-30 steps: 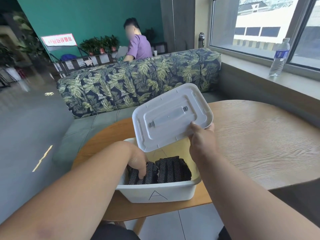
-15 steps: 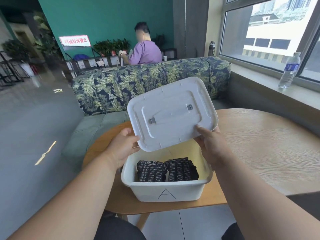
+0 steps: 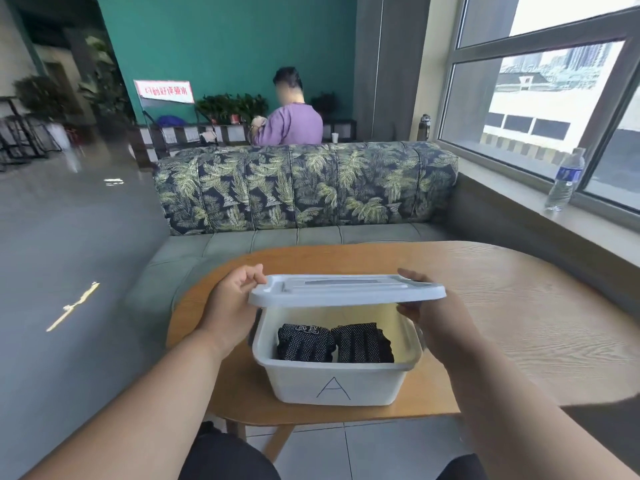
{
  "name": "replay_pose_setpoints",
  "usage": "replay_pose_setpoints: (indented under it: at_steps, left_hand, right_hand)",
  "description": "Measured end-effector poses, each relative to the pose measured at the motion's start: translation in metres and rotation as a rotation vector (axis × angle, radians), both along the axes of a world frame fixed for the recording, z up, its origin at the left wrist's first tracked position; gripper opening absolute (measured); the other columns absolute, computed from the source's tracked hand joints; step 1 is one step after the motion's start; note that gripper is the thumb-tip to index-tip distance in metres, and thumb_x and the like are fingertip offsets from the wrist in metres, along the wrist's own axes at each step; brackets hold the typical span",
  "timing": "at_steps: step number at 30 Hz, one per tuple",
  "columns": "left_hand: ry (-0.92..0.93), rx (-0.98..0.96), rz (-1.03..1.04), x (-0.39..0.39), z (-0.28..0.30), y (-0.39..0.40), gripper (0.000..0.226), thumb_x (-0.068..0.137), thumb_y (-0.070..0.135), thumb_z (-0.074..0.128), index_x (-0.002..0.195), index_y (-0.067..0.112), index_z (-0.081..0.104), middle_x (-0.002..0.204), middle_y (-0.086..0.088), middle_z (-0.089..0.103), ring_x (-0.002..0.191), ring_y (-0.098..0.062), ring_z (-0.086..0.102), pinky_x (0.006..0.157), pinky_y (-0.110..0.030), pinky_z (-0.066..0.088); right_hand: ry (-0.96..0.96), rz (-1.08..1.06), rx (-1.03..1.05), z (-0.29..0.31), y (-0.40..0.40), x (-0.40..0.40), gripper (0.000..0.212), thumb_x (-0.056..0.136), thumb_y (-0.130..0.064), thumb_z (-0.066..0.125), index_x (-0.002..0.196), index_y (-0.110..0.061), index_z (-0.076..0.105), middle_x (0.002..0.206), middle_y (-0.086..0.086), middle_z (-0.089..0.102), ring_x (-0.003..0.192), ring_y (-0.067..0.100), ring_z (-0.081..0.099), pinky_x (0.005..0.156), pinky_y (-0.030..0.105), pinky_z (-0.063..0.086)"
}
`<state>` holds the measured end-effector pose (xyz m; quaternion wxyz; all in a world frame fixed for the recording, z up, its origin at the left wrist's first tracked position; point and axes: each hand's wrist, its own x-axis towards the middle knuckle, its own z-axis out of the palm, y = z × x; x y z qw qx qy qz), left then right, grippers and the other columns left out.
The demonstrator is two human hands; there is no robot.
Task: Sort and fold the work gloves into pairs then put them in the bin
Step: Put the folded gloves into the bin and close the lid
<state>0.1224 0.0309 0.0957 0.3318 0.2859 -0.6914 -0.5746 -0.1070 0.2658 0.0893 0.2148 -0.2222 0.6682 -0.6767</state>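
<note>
The head view showed the closing step: the left hand (image 3: 232, 304) and right hand (image 3: 437, 323) gripped the lid (image 3: 346, 291) at its 9 and 3 o'clock edges above the bin (image 3: 334, 384), where two folded glove pairs (image 3: 334, 342) lay, so lowering it level seemed next.

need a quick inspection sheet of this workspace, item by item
surface: rounded wooden table, bare wood showing around the bin
job's things: white bin marked A near the table's front edge; two folded black glove bundles side by side inside; white lid held roughly level just above the bin, not seated
clutter: nothing seen on the table
grips: left hand holds the lid's left edge; right hand holds its right edge
cables: nothing seen
surroundings: leaf-print sofa, water bottle on the windowsill, seated person beyond the sofa
</note>
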Motion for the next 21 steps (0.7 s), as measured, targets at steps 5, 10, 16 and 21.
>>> replay_pose_setpoints:
  at_steps: [5, 10, 16, 21]
  left_hand:
    - [0.019, 0.261, -0.071, 0.005, -0.007, -0.004, 0.025, 0.092, -0.010, 0.051, 0.084, 0.006, 0.070, 0.136, -0.011, 0.058, 0.116, -0.026, 0.060, 0.097, -0.037, 0.047]
    - [-0.208, -0.041, -0.051, 0.021, -0.014, -0.007, 0.039, 0.091, -0.015, 0.060, 0.100, 0.019, 0.075, 0.139, 0.000, 0.053, 0.116, -0.015, 0.062, 0.086, -0.020, 0.048]
    - [-0.269, -0.101, 0.011, 0.029, -0.013, -0.002, 0.031, 0.099, 0.007, 0.058, 0.109, 0.030, 0.075, 0.116, 0.017, 0.070, 0.117, -0.004, 0.061, 0.096, -0.025, 0.047]
    - [-0.362, -0.090, -0.038, 0.027, -0.023, 0.010, 0.056, 0.087, 0.047, 0.075, 0.139, 0.034, 0.059, 0.146, 0.011, 0.047, 0.138, -0.012, 0.045, 0.113, -0.035, 0.038]
  right_hand:
    - [0.269, 0.092, 0.220, 0.002, 0.022, 0.009, 0.047, 0.103, -0.007, 0.055, 0.139, -0.035, 0.063, 0.114, -0.013, 0.073, 0.082, 0.002, 0.073, 0.078, 0.045, 0.062]
    - [0.520, 0.179, 0.399, -0.017, 0.030, 0.003, 0.060, 0.101, -0.025, 0.064, 0.149, -0.056, 0.044, 0.146, -0.017, 0.059, 0.130, 0.010, 0.059, 0.113, 0.042, 0.048]
    - [0.484, 0.198, 0.392, -0.018, 0.032, 0.000, 0.065, 0.103, -0.012, 0.063, 0.157, -0.040, 0.040, 0.150, -0.015, 0.051, 0.120, -0.006, 0.057, 0.101, 0.014, 0.042]
    - [0.290, -0.013, 0.297, -0.024, 0.029, 0.000, 0.051, 0.106, -0.007, 0.043, 0.152, -0.028, 0.051, 0.139, 0.013, 0.066, 0.106, 0.019, 0.064, 0.079, 0.021, 0.049]
